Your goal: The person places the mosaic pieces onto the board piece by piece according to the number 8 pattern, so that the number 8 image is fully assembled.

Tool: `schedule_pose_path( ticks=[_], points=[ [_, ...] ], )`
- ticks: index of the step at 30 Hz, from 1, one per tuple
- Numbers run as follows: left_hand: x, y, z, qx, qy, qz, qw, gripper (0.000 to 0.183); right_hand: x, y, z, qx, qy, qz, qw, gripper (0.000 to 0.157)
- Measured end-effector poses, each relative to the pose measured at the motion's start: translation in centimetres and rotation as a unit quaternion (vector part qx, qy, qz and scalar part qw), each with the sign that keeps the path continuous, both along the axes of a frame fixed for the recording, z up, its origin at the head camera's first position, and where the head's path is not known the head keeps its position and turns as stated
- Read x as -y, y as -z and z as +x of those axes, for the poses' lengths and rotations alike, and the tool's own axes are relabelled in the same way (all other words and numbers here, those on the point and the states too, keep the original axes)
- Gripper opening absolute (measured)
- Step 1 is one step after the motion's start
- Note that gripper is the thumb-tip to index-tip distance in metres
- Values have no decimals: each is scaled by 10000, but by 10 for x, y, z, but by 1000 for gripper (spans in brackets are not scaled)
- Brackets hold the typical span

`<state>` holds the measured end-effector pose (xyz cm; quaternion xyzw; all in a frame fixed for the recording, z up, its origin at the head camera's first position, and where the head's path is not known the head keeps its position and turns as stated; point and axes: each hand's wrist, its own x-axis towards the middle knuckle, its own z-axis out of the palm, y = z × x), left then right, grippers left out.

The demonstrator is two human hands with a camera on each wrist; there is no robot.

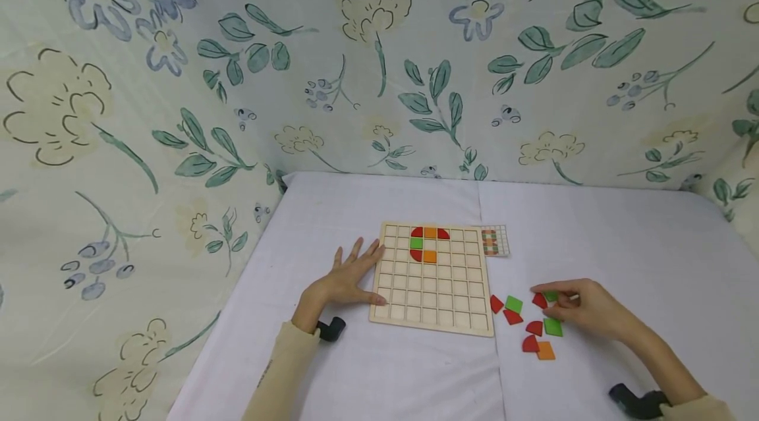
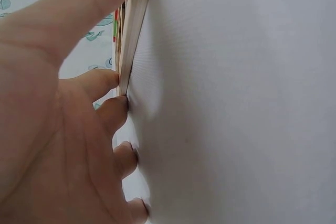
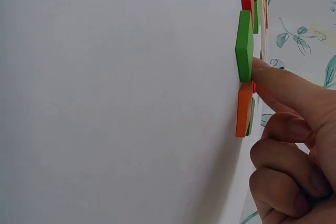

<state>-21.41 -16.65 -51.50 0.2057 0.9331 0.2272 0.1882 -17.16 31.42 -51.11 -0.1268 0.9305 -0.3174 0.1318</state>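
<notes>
A square wooden grid board [image 1: 439,282] lies on the table, with several red, orange and green tiles set in its upper cells. My left hand [image 1: 346,276] rests spread along the board's left edge, its thumb at the lower left corner. My right hand [image 1: 587,309] is over loose tiles to the board's right. Its index finger and thumb stand apart around a red tile [image 1: 539,300] on the cloth; its other fingers are curled. A green tile [image 1: 552,296] lies partly hidden beneath that hand. Nearer me are another green tile [image 1: 553,327] and an orange tile [image 1: 546,351].
A small printed pattern card [image 1: 495,241] lies at the board's upper right edge. More loose tiles, including a green one [image 1: 513,304] and a red quarter-round [image 1: 530,343], lie between board and right hand. White cloth [image 1: 332,368] covers the table; a floral curtain [image 1: 379,78] hangs behind.
</notes>
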Motion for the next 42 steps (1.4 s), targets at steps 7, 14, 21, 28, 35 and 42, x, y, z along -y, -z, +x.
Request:
schedule_pose_path(
  ticks=[7, 14, 21, 28, 35, 42],
  points=[
    [0, -3, 1, -39, 61, 81, 9999, 114, -2, 0, -2, -62, 267, 44, 9996, 44],
    [-1, -4, 1, -20, 53, 77, 10000, 114, 0, 0, -4, -222, 391, 138, 9989, 42],
    [0, -3, 1, 10, 54, 56, 10000, 115, 9, -4, -7, -487, 519, 214, 9972, 36],
    [0, -4, 1, 5, 60, 105, 9999, 114, 30, -12, -11, -530, 758, 43, 9957, 41],
    [2, -3, 1, -27, 50, 129, 9999, 114, 59, -16, -24, -766, 779, -166, 9939, 43],
    [1, -1, 0, -49, 58, 131, 9999, 113, 89, -19, -38, -1005, 572, -291, 9929, 44]
  ],
)
